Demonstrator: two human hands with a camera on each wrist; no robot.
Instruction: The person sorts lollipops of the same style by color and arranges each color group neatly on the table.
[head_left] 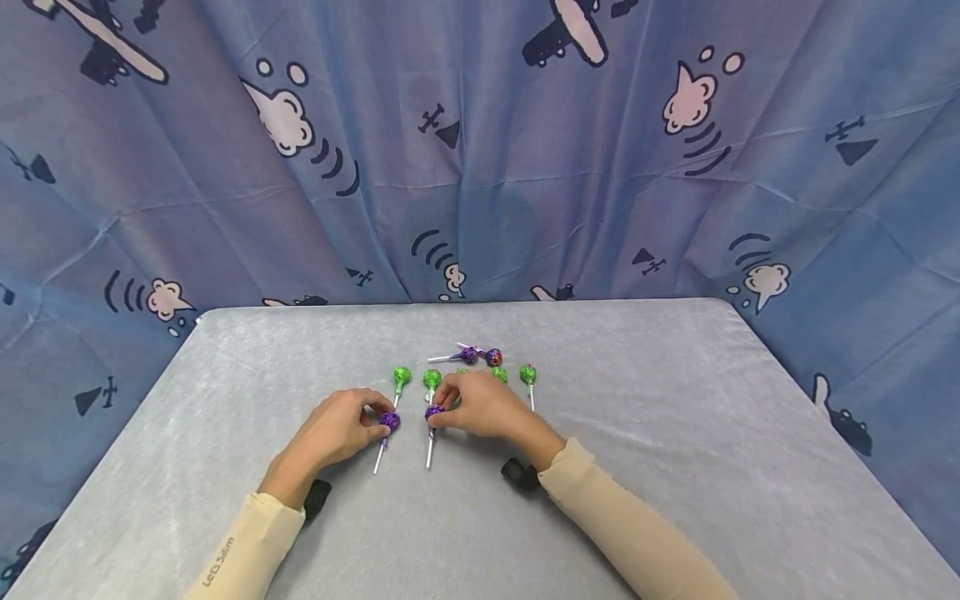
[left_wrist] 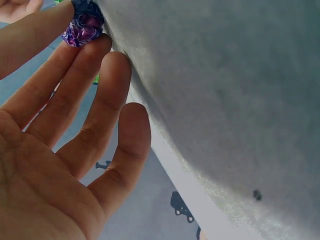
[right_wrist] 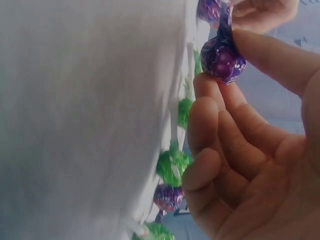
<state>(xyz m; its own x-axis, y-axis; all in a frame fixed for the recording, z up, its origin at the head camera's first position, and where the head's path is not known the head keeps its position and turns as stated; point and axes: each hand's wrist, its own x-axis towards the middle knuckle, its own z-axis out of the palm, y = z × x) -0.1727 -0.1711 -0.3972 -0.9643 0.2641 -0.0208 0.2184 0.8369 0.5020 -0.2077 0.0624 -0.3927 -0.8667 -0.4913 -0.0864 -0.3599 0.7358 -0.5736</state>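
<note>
While left hand works: it pinches purple lollipop near green lollipop.
Right hand: pinches second purple lollipop near second green lollipop.
Lineup: apparent step; next likely calls for release.

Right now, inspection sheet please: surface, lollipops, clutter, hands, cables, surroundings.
Surface: grey table; a dark speck shows in the left wrist view, nature unclear.
Lollipops: five green lollipops in a row, the middle one mostly hidden by the right hand; two purple lollipops beyond the row, close together, sticks leftward; two more purple ones in the hands.
Clutter: nothing seen.
Hands: left hand pinches one purple lollipop; right hand pinches another.
Cables: nothing seen.
Surroundings: blue plane-print curtain behind the table; black device at each wrist.
</note>
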